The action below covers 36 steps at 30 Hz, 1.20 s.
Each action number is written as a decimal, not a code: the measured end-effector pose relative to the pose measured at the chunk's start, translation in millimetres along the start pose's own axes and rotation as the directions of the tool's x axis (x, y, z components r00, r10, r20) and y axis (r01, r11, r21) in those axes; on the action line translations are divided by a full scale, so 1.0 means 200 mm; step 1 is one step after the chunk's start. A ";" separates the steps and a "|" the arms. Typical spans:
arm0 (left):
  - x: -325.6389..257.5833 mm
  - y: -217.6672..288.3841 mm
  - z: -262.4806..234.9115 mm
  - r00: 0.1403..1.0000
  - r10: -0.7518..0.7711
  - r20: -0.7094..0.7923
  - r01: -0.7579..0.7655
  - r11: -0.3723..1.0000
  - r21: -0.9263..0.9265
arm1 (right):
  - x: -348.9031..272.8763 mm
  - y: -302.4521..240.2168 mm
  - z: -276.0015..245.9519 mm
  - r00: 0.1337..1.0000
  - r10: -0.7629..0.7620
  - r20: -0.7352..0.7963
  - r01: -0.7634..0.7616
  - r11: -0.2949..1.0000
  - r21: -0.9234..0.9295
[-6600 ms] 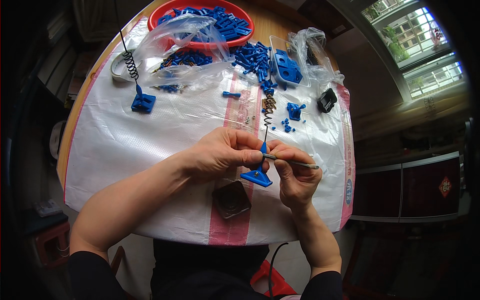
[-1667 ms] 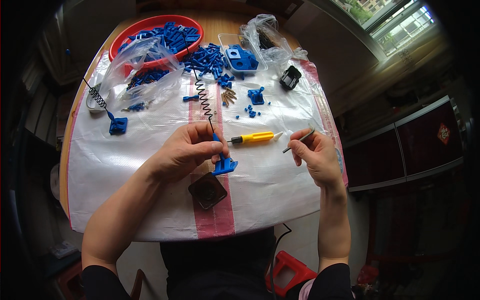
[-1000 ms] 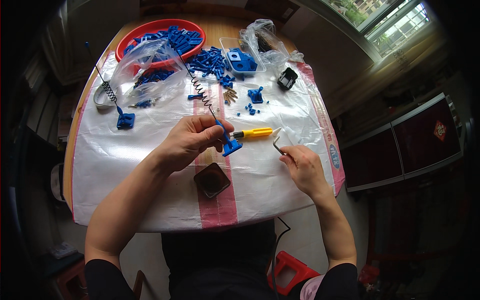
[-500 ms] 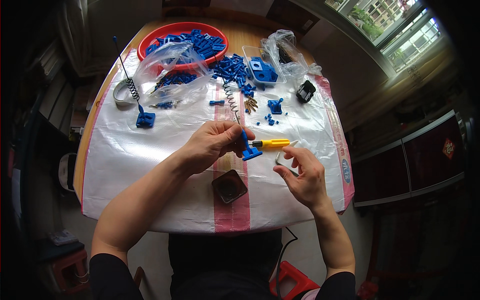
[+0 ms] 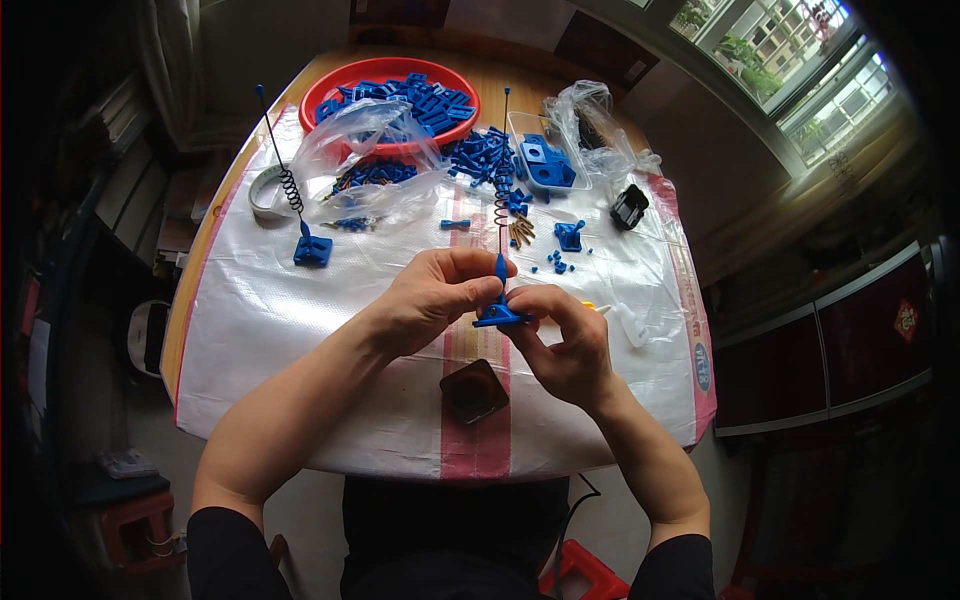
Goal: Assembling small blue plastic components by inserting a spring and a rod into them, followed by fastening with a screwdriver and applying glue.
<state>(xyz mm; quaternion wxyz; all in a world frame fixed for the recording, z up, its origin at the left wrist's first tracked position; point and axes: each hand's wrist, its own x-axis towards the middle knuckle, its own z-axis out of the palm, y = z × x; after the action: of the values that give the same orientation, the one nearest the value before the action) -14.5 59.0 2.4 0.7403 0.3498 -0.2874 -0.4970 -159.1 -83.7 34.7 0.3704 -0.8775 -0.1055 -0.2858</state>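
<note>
My left hand [image 5: 425,300] pinches the blue neck of a spring antenna [image 5: 500,318], a thin black rod with a coil, a small blue tip and a flat blue base. The antenna stands upright over the table. My right hand [image 5: 565,345] is closed on the right side of the base, its fingertips touching it; a small round spot shows on the base's front. Behind my right hand, only a bit of a yellow screwdriver handle [image 5: 590,305] shows. A dark square dish [image 5: 474,390] lies just nearer to me.
At the left stands another antenna [image 5: 312,250] on a blue base, beside a tape roll [image 5: 266,192]. A red basin [image 5: 470,97], a plastic bag [image 5: 340,150], a clear box [image 5: 582,176] and loose blue parts [image 5: 482,155] fill the far side. A black holder [image 5: 629,207] stands right.
My right hand has moved left and closed on the antenna's base. The antenna has turned more upright. The view has shifted slightly, and the screwdriver is now mostly hidden.
</note>
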 end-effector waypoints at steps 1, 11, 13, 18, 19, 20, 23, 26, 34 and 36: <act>0.00 0.01 0.00 1.000 -0.010 0.005 0.010 1.000 0.013 | 0.01 0.00 0.01 1.000 -0.007 0.012 0.007 1.000 0.006; 0.02 -0.04 -0.06 0.997 -0.014 -0.079 0.018 0.999 0.046 | 0.04 0.05 0.03 0.975 -0.221 -0.006 0.218 0.964 -0.150; 0.02 -0.04 -0.05 0.989 -0.010 -0.148 0.016 0.999 0.044 | 0.04 0.05 0.03 0.968 -0.252 -0.002 0.244 0.941 -0.235; 0.03 -0.04 -0.03 0.991 0.027 -0.132 -0.025 0.999 0.021 | 0.02 0.08 0.02 0.965 -0.262 0.017 0.256 0.923 -0.286; 0.03 -0.04 -0.03 0.990 0.031 -0.140 -0.026 0.999 0.037 | 0.02 0.08 0.02 0.965 -0.261 0.018 0.254 0.922 -0.292; 0.03 -0.04 -0.02 0.988 0.034 -0.148 -0.026 0.998 0.054 | 0.02 0.08 0.01 0.967 -0.256 0.019 0.250 0.924 -0.290; 0.03 -0.03 -0.02 0.990 0.039 -0.133 -0.035 0.999 0.031 | 0.01 0.07 0.01 0.969 -0.246 0.026 0.243 0.926 -0.290; 0.02 -0.03 0.00 0.990 0.066 -0.121 -0.050 0.990 0.134 | 0.00 0.07 0.01 0.968 -0.251 0.032 0.249 0.922 -0.296; 0.01 -0.03 0.00 0.988 0.135 -0.077 -0.105 0.944 0.312 | 0.00 0.05 0.02 0.961 -0.274 0.021 0.271 0.932 -0.241; 0.01 -0.04 0.01 0.986 0.146 -0.086 -0.121 0.963 0.241 | -0.01 0.06 0.03 0.972 -0.233 -0.045 0.222 0.959 -0.175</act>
<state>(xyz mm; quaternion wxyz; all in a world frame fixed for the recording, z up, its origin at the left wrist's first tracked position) -18.5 53.9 -3.0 0.7393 0.4400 -0.3287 -0.3896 -153.3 -86.8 23.6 0.2626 -0.8780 -0.1687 -0.3628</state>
